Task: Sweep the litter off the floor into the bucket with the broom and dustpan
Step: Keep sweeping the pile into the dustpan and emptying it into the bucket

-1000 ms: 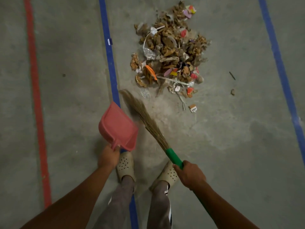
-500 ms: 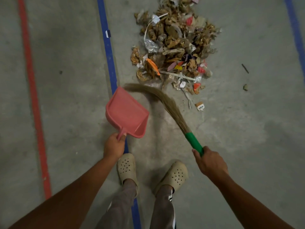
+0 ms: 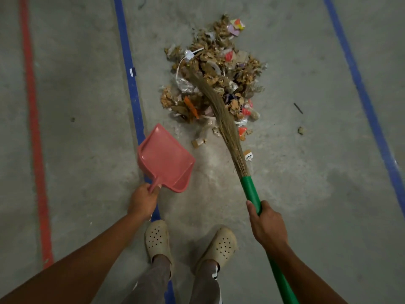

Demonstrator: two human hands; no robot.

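Broom point(image 3: 221, 115) reached litter point(image 3: 247, 69) beyond right hand point(image 3: 266, 224).

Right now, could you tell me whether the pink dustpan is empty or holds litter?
Empty: the pink dustpan shows only its bare inside; the litter pile lies ahead of it.

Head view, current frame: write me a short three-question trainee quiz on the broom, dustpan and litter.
1. True or false: the dustpan already holds litter.
2. Which hand holds the broom: A) left, B) right?
3. Fill in: the broom's bristles lie across the ___.
Key: 1 false, it looks empty. 2 B: the right hand holds its green grip, and the left hand holds the dustpan. 3 litter pile.
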